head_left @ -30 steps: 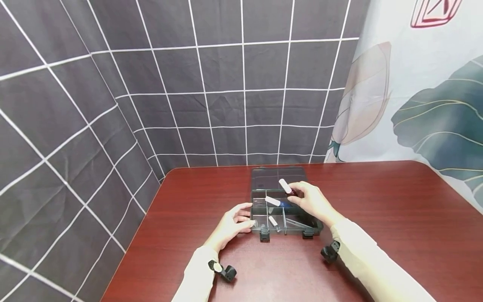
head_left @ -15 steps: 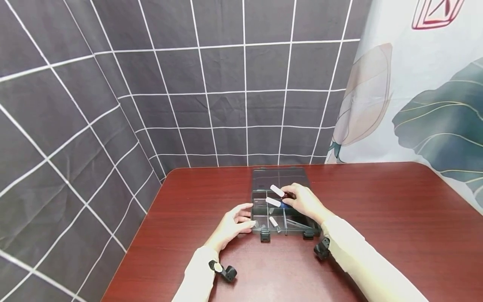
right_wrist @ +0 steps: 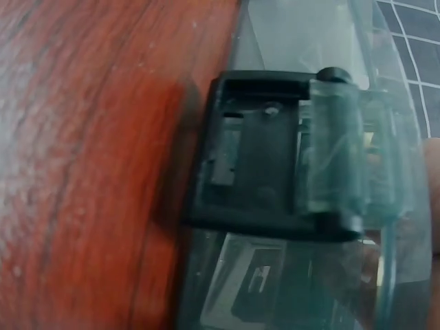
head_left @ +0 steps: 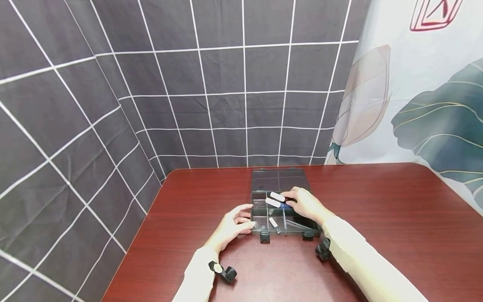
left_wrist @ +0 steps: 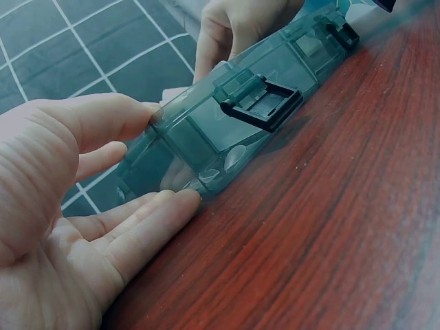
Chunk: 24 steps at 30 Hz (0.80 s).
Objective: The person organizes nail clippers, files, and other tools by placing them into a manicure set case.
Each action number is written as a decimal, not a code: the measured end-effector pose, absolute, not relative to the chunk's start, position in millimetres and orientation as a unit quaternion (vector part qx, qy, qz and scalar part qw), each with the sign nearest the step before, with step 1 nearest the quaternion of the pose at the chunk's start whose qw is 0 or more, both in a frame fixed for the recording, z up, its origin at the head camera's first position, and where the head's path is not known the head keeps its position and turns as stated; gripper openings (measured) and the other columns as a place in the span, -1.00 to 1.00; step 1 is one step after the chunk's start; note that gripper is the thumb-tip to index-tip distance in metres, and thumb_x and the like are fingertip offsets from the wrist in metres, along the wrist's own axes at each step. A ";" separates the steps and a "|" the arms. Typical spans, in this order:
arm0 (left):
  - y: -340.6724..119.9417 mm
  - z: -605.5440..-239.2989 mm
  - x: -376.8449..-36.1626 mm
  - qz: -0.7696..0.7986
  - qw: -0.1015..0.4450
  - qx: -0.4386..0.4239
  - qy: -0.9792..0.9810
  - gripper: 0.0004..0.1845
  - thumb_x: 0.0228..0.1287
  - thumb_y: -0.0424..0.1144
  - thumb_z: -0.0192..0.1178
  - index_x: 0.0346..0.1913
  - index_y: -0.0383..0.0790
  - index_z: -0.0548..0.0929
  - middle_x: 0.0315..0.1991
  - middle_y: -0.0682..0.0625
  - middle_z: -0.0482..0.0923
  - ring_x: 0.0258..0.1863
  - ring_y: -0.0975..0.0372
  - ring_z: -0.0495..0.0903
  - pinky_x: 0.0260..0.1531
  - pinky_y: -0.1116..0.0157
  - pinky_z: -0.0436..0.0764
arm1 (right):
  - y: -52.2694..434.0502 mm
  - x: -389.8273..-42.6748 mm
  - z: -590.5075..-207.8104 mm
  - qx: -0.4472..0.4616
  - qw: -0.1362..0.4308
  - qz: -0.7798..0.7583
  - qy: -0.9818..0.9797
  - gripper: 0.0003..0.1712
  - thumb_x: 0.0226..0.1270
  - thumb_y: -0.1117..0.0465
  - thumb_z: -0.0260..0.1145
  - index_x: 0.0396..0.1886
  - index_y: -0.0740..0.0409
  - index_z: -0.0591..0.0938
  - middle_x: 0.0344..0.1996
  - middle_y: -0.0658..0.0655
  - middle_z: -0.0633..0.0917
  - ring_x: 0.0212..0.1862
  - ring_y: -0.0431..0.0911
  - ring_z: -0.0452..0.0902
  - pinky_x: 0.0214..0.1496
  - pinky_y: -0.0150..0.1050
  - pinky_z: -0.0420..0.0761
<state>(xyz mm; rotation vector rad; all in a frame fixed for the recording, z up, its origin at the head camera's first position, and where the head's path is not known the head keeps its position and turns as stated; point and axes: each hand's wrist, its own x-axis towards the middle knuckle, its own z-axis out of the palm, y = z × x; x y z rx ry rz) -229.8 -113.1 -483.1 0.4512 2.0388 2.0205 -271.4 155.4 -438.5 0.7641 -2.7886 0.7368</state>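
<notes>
A dark clear compartment box (head_left: 287,229) lies open on the red-brown table, its lid (head_left: 279,179) flat behind it. My right hand (head_left: 289,198) pinches a small stick with a white cap (head_left: 277,196) and a dark red body, low over a back compartment. It lies next to a white-and-blue stick (head_left: 272,202). Another white stick (head_left: 272,221) lies in a front compartment. My left hand (head_left: 247,220) touches the box's front left corner; the thumb (left_wrist: 103,117) rests on the rim and straight fingers (left_wrist: 155,216) lie along the base. The right wrist view shows only a black latch (right_wrist: 268,158) close up.
Two black latches (head_left: 265,237) (head_left: 307,235) hang on the box's front wall. The table (head_left: 377,209) meets a dark checked cloth wall behind and at the left, and a leaf-print curtain (head_left: 434,105) at the right. Bare wood lies right of the box.
My right hand has come down and to the left with the white-capped stick, from above the lid to just over the back compartment. The left hand has stayed at the corner.
</notes>
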 end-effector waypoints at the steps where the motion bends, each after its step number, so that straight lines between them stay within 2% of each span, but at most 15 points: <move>1: -113.1 -482.6 -229.4 0.690 0.117 0.156 0.697 -0.37 0.10 -0.41 0.31 0.27 -0.23 0.37 -0.03 -0.31 0.45 -0.19 0.15 0.57 -0.30 0.15 0.66 | 155.4 -271.6 -439.1 0.257 0.076 0.246 -0.931 -0.71 0.16 0.39 0.30 -0.08 0.18 0.67 -0.37 0.06 0.58 -0.35 -0.11 0.47 -0.34 -0.22 0.48; 6: -112.8 -480.6 -228.2 0.692 0.115 0.159 0.695 -0.37 0.10 -0.41 0.31 0.27 -0.23 0.37 -0.03 -0.31 0.45 -0.19 0.15 0.57 -0.30 0.15 0.66 | 154.4 -270.6 -439.7 0.257 0.075 0.255 -0.929 -0.76 0.19 0.37 0.29 -0.13 0.17 0.69 -0.35 0.06 0.60 -0.34 -0.11 0.48 -0.32 -0.21 0.50; 12: -112.6 -482.5 -230.2 0.693 0.116 0.155 0.694 -0.38 0.11 -0.41 0.30 0.27 -0.23 0.37 -0.03 -0.30 0.45 -0.18 0.14 0.57 -0.30 0.15 0.66 | 150.5 -271.4 -440.0 0.250 0.094 0.285 -0.921 -0.88 0.16 0.26 0.35 -0.29 0.12 0.73 -0.37 0.01 0.61 -0.27 -0.07 0.52 -0.23 -0.17 0.54; 18: -111.0 -483.4 -230.5 0.692 0.117 0.157 0.695 -0.38 0.12 -0.40 0.30 0.27 -0.22 0.37 -0.03 -0.30 0.45 -0.18 0.14 0.56 -0.29 0.15 0.66 | 151.7 -270.9 -438.8 0.264 0.100 0.289 -0.915 -0.94 0.11 0.25 0.39 -0.42 0.15 0.73 -0.43 0.00 0.59 -0.31 -0.07 0.52 -0.24 -0.16 0.54; 24: -112.8 -485.6 -231.9 0.694 0.119 0.157 0.693 -0.37 0.12 -0.43 0.29 0.28 -0.22 0.36 -0.01 -0.32 0.45 -0.18 0.14 0.57 -0.29 0.14 0.66 | 155.9 -271.3 -439.4 0.261 0.093 0.276 -0.920 -0.97 0.10 0.26 0.39 -0.49 0.07 0.71 -0.42 -0.01 0.57 -0.29 -0.06 0.50 -0.22 -0.14 0.53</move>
